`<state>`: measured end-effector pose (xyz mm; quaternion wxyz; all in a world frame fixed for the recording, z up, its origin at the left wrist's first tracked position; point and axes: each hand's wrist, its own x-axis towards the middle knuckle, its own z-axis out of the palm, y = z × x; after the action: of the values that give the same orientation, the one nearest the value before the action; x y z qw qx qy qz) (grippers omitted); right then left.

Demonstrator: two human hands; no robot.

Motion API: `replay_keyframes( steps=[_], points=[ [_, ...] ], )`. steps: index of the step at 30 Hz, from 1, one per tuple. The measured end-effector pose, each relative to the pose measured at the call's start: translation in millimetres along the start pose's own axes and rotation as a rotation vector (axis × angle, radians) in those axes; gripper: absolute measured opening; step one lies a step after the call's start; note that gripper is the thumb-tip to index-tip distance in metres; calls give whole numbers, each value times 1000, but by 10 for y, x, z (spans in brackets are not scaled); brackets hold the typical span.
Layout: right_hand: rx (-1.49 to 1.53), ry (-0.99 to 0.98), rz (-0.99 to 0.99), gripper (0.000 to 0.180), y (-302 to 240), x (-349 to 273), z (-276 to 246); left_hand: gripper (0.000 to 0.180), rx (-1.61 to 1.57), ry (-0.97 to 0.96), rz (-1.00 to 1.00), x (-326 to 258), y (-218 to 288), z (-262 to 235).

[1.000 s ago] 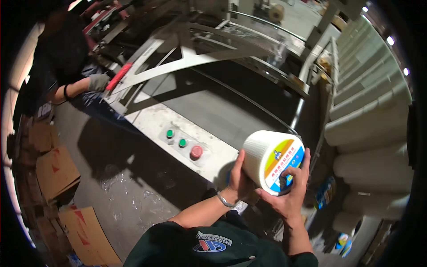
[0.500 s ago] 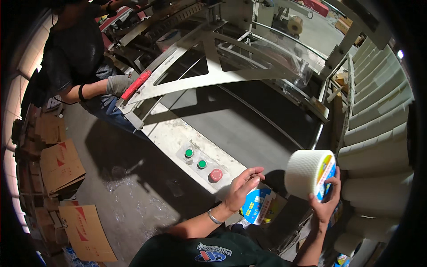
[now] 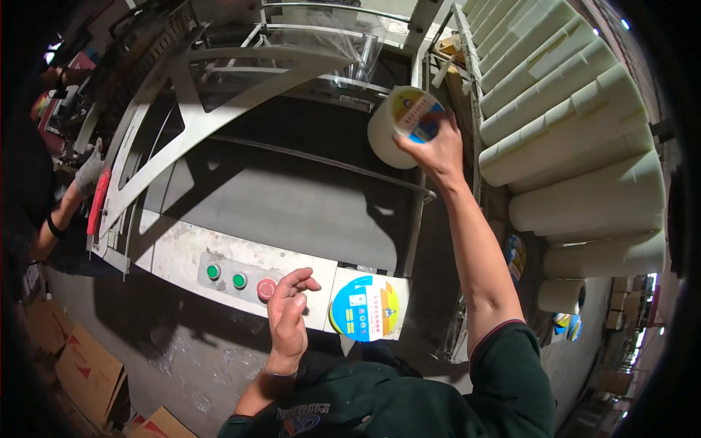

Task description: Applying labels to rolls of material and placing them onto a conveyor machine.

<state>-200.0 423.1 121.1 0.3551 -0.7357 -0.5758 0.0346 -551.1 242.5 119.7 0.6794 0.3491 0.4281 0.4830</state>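
Observation:
My right hand (image 3: pixel 440 155) grips a wide white roll of mesh tape (image 3: pixel 387 137) by its labelled end, with the arm stretched out over the far right of the machine. That end carries a round blue, yellow and white label. My left hand (image 3: pixel 288 315) hangs over the machine's front edge with its fingers bent but apart, holding nothing. Right beside it is a red push button (image 3: pixel 267 290), with two green buttons (image 3: pixel 239 279) further left. Several round printed labels (image 3: pixel 363 310) lie at the right front corner of the white panel (image 3: pixel 182 244).
A pale metal frame (image 3: pixel 197 125) with a red handle (image 3: pixel 99 201) spans the grey machine bed (image 3: pixel 270 204). A co-worker's gloved hand (image 3: pixel 89 174) is by that handle. Large white rolls (image 3: pixel 584 146) line the right side. Cardboard sheets (image 3: pixel 91 369) lie at lower left.
My right hand has carried the tape roll forward, from near my body to over the far right of the machine bed. The view has turned right; my left hand remains near the buttons.

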Motion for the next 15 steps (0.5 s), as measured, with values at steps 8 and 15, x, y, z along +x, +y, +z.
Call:
replay_keyframes(
  steps=[8,15],
  points=[
    [-357,-105,96,87,-418,167,467,55,24,60,50,-1,93,-153],
    [-104,-407,191,88,-16,244,-457,55,68,-50,16,-75,33,425]
  ],
)
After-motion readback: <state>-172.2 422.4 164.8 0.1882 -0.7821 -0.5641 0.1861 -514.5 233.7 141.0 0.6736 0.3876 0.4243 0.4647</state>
